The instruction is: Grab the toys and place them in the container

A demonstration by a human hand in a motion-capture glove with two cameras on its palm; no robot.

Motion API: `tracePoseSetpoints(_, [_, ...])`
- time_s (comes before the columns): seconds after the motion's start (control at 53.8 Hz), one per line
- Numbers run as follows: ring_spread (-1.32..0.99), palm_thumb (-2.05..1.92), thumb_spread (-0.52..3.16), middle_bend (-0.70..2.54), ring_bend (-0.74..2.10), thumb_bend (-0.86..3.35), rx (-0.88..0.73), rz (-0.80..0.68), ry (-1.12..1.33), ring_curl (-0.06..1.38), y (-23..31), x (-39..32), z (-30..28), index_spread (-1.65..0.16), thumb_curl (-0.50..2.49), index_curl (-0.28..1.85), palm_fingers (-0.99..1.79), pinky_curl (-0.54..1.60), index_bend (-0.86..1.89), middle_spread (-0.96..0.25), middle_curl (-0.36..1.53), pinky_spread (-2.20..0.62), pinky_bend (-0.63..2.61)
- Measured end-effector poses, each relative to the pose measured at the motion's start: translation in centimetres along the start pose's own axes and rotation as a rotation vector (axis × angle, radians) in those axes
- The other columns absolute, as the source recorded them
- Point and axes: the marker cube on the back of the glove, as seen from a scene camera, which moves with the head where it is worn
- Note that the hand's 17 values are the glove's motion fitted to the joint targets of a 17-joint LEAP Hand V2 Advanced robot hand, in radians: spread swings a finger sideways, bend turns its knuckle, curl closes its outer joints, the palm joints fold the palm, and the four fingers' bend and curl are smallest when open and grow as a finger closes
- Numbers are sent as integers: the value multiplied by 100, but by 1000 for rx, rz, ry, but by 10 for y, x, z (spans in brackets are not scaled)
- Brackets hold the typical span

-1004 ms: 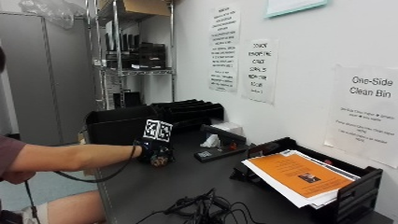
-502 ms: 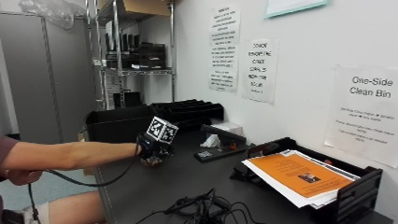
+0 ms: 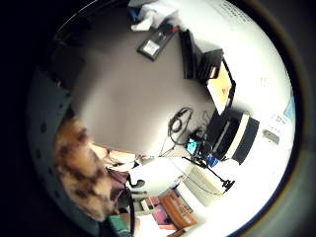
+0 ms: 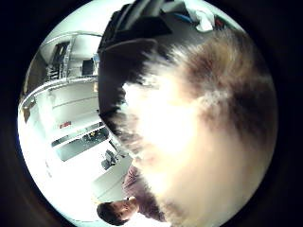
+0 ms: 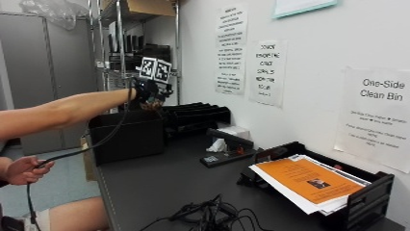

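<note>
Above the far left corner of the dark grey table [image 5: 166, 183], the gloved right hand [image 5: 148, 92] is raised on an outstretched arm, with a furry brown-and-cream soft toy [image 4: 199, 127] against its palm. Both palm views show that fur pressed close: it fills most of the thumb-side view and one edge of the little-finger-side view. From outside, a bit of brown shows beneath the black glove, so the fingers appear curled round the toy and carrying it, though they are not plainly visible.

Directly under the raised hand stands a large black rectangular plastic container [image 5: 125, 139] at the table's far left corner, near the metal shelving. I cannot see inside it, so whether it already holds any toys is unknown.

As a judgement, this toy is picked up and the carry is nearly finished; what remains is lowering it over the opening and letting go. No other toy shows on the table, so this may be the last one, but that is not certain.

Elsewhere on the table lie a flat black device with a white label [image 5: 221, 158] near the wall edge, a black paper tray holding orange and white sheets [image 5: 320, 185] toward the near right corner, and a tangle of black cables [image 5: 205, 219] at the near edge. The bare left hand [image 5: 24, 170] holds a cable off the table's left side.
</note>
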Motion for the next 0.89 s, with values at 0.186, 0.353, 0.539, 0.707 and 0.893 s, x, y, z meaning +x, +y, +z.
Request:
tracePoseSetpoints(0.186, [-52, 63, 90, 124, 122, 14, 107, -74, 51, 84, 1, -69, -61, -29, 89, 106, 79, 55, 110, -34, 110, -36, 93])
tracePoseSetpoints(0.353, [-51, 63, 88, 126, 125, 13, 139, -179, 50, 85, -24, -155, -66, -29, 95, 113, 77, 57, 110, -34, 112, -36, 96])
tracePoseSetpoints(0.539, [-51, 62, 87, 128, 127, 12, 236, -402, -52, 86, -36, -225, -52, -29, 101, 118, 76, 58, 110, -33, 113, -36, 97])
tracePoseSetpoints(0.707, [-50, 61, 87, 128, 127, 10, 263, -307, 48, 87, -45, -240, -34, -29, 105, 122, 74, 58, 109, -33, 113, -35, 98])
tracePoseSetpoints(0.893, [-43, 37, 105, 97, 118, -5, 120, -241, 180, 85, -52, -239, -15, -26, 92, 113, -8, 64, 55, -30, 103, -28, 110])
